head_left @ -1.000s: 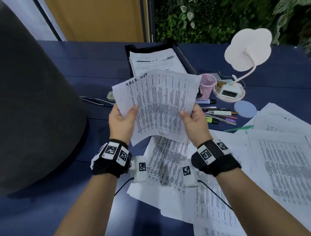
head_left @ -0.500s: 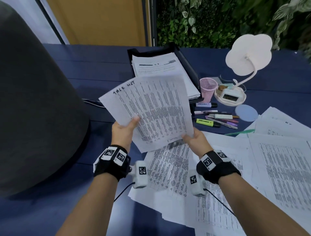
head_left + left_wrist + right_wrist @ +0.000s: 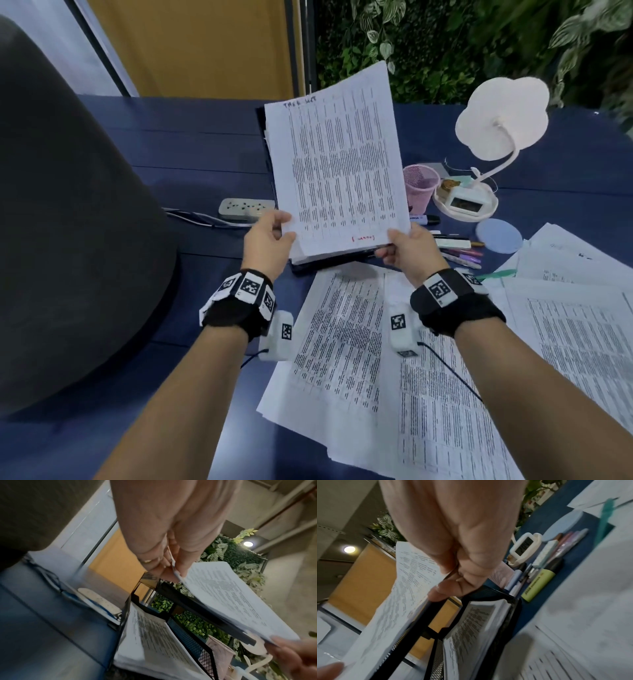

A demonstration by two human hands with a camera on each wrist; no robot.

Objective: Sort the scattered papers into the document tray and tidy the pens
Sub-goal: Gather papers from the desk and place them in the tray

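My left hand [image 3: 270,240] and right hand [image 3: 407,250] pinch a white printed sheet [image 3: 337,164] above the black mesh document tray [image 3: 187,637]; many loose printed papers [image 3: 346,342] and scattered coloured pens [image 3: 462,255] remain unsorted on the dark blue bench [image 3: 171,144].

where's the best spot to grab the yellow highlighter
Pinch the yellow highlighter across its flat yellow barrel, coming from above. It lies flat on the table with other pens packed along one side and the tray at its end, so the middle of the barrel looks easiest to reach.
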